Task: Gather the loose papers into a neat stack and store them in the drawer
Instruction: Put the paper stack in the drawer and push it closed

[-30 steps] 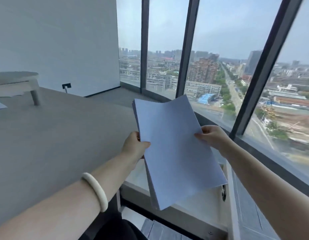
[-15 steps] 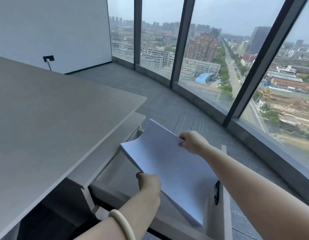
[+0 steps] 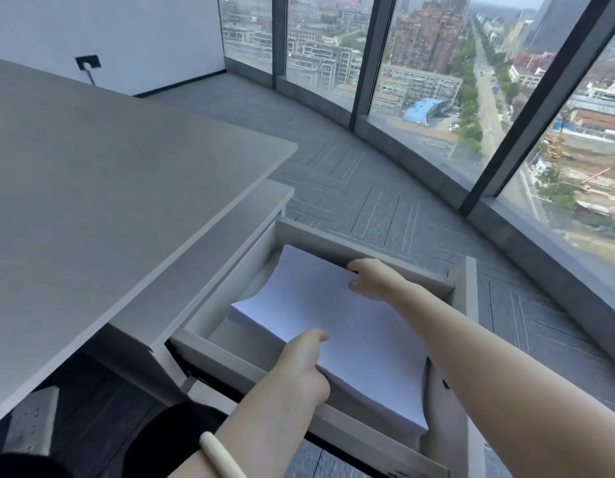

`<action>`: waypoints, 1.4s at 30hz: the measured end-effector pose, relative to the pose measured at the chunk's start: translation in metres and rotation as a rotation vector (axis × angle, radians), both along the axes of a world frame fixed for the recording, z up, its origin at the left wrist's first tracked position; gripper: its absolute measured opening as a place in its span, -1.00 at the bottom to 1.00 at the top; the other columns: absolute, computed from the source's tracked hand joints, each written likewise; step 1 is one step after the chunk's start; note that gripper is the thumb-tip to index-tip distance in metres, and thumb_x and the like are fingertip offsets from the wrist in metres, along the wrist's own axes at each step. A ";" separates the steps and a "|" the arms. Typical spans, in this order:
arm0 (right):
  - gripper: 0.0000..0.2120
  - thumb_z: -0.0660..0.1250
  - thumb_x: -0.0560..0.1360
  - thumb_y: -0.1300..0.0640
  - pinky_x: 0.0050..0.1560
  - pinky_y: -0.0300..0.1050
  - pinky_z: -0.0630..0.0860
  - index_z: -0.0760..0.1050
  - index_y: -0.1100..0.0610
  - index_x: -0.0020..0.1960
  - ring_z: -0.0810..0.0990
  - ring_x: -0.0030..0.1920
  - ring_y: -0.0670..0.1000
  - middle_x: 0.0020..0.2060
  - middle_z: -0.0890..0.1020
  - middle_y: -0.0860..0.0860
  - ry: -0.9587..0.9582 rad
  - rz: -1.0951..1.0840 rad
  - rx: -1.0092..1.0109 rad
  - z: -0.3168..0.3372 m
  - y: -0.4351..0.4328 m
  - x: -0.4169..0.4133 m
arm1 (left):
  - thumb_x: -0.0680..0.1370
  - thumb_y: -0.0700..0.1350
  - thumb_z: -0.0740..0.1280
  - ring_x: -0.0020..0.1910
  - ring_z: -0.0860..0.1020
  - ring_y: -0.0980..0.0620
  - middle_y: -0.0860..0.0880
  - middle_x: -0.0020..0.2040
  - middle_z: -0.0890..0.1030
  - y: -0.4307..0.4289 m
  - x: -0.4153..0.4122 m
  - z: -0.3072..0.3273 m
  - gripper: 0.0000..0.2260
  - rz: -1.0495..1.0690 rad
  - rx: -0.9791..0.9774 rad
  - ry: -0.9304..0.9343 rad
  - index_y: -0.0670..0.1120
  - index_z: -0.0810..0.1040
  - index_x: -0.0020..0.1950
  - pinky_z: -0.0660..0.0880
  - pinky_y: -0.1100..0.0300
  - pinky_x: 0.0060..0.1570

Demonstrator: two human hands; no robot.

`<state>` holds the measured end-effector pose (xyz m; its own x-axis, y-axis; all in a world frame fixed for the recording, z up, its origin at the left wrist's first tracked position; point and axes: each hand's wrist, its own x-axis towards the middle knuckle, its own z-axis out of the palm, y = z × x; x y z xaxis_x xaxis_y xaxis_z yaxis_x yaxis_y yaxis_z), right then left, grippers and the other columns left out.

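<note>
Inside the open drawer (image 3: 337, 236), pulled out from under the grey desk (image 3: 102, 188), you hold the stack of white paper (image 3: 337, 326) low between the drawer walls. Your left hand (image 3: 304, 365) is clamped on the stack's near long edge, thumb on top and fingers tucked underneath. Your right hand (image 3: 371, 279) grips the far edge the same way, close to the drawer's far wall. The end of the stack toward the desk curls upward; the other end sits beside the drawer front. Whether the stack already rests on the drawer bottom cannot be told. A pale bangle (image 3: 220, 455) circles your left wrist. Beyond the drawer, grey carpet (image 3: 368, 188) runs to the curved window wall (image 3: 420, 81).
</note>
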<state>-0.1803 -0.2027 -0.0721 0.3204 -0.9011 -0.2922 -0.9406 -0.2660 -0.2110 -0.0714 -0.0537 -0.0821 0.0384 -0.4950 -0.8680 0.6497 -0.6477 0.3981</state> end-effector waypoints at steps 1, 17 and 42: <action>-0.63 0.20 0.49 0.22 0.01 -0.11 0.47 0.45 0.14 0.29 0.53 0.17 0.14 0.21 0.55 0.09 -0.012 -0.004 0.004 -0.002 0.001 0.000 | 0.48 -0.16 0.34 0.45 0.29 -0.14 -0.15 0.46 0.31 0.001 0.000 0.001 -0.51 0.009 0.014 -0.004 -0.12 0.37 0.40 0.18 -0.02 0.46; -0.73 0.24 0.50 0.25 0.13 -0.13 0.41 0.47 0.17 0.19 0.51 0.15 0.09 0.10 0.56 0.08 -0.232 0.001 -0.056 0.003 0.011 -0.005 | 0.57 0.03 0.21 0.49 0.22 -0.16 -0.11 0.54 0.19 0.018 0.004 0.030 -0.48 0.150 0.004 -0.049 0.02 0.19 0.51 0.16 -0.09 0.47; -0.32 0.03 0.58 -0.23 0.49 0.12 0.21 0.04 0.12 0.56 0.23 0.50 0.16 0.54 0.15 0.10 -0.971 -0.578 0.245 0.050 0.077 -0.155 | 0.43 0.23 0.35 0.55 -0.24 -0.05 -0.09 0.56 -0.27 0.068 -0.129 0.051 -0.02 -1.095 -0.628 -1.189 -0.07 -0.24 0.55 -0.13 0.03 0.51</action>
<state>-0.3349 -0.1257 -0.0224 0.0643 -0.9399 -0.3354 -0.3221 0.2986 -0.8984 -0.2000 0.0144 -0.0315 -0.0958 -0.9499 -0.2974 -0.7604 -0.1230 0.6377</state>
